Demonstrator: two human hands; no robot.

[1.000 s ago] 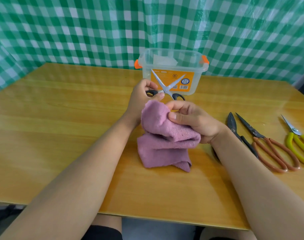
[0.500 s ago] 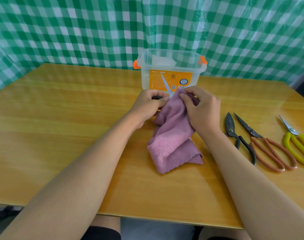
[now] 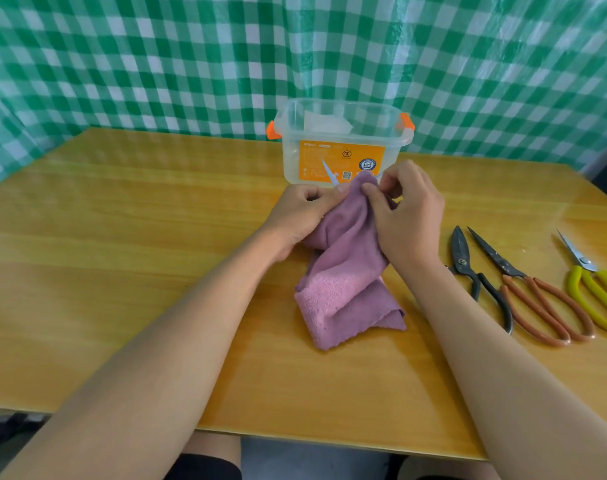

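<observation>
A purple cloth (image 3: 347, 282) hangs from my hands down onto the wooden table (image 3: 122, 254). My left hand (image 3: 302, 213) grips the handles of a small pair of scissors, which the hand and cloth hide. One thin blade (image 3: 329, 173) pokes up above the cloth. My right hand (image 3: 406, 216) pinches the top of the cloth around the other blade.
A clear plastic box (image 3: 340, 140) with orange clips and an orange label stands just behind my hands. Three more pairs of scissors lie at the right: black-handled (image 3: 468, 268), brown-handled (image 3: 537, 296) and yellow-handled (image 3: 596, 289). A green checked curtain (image 3: 191, 57) backs the table.
The scissors were open and bare in my left hand a second ago. My right hand has lifted the cloth up over the blades and now pinches it there.
</observation>
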